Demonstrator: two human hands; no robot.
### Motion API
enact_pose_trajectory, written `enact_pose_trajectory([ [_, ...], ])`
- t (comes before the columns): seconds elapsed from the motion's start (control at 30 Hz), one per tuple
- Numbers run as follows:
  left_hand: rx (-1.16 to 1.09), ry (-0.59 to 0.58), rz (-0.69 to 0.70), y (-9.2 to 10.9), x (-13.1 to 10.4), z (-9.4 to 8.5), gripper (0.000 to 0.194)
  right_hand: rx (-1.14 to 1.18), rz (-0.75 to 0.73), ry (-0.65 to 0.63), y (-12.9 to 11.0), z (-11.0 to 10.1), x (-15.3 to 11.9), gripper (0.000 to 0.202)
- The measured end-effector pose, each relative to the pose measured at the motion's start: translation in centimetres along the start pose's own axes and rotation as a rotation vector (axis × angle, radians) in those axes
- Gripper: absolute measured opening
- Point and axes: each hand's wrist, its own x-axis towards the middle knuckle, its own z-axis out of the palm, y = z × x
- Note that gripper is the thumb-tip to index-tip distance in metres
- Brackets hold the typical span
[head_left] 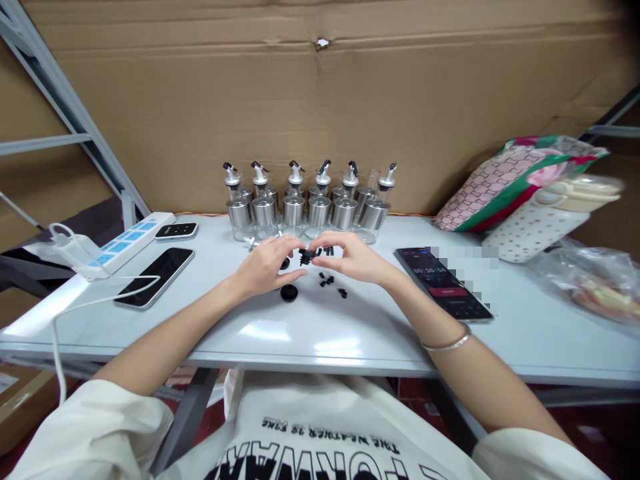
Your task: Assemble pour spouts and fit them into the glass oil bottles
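Note:
A small black ribbed plastic stopper (306, 257) is held between the fingertips of both hands, just above the table. My left hand (270, 265) comes from the left, its thumb and fingers closed about the stopper. From the other side, my right hand (356, 258) pinches it with thumb and forefinger. A round black cap (289, 293) lies below my left hand, and another black round part (285, 263) shows partly behind its fingers. Several small black pieces (327, 280) lie loose below my right hand. Silver pourer spouts (251, 244) lie behind my left hand, partly hidden.
Glass-and-steel oil bottles (319, 212) stand in rows at the back, the front ones with pourers. At left are a power strip (131, 241), a phone (156, 277) and a small device (177, 231). At right are another phone (445, 283), a tumbler (540, 223) and bags (500, 183).

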Motion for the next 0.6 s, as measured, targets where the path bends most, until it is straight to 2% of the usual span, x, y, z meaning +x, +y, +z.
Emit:
enact_pose_trajectory([
  [0.13, 0.040, -0.009, 0.011, 0.0, 0.1, -0.1, 0.019, -0.014, -0.030, 0.011, -0.2, 0.3, 0.0, 0.011],
  [0.27, 0.057, 0.015, 0.037, -0.2, 0.2, -0.5, 0.020, -0.028, -0.041, 0.046, 0.0, 0.3, 0.1, 0.012],
  [0.37, 0.037, 0.003, -0.013, -0.6, 0.2, -0.7, 0.019, -0.053, -0.011, 0.065, 0.0, 0.4, 0.1, 0.013],
  [0.5, 0.036, -0.060, -0.065, -1.4, 0.0, -0.9, 0.016, -0.091, 0.053, 0.028, 0.0, 0.8, 0.1, 0.013],
  [0.6, 0.043, -0.159, -0.060, -2.1, -0.2, -0.8, 0.020, -0.131, 0.054, -0.006, 0.1, 1.0, 0.1, 0.016],
])
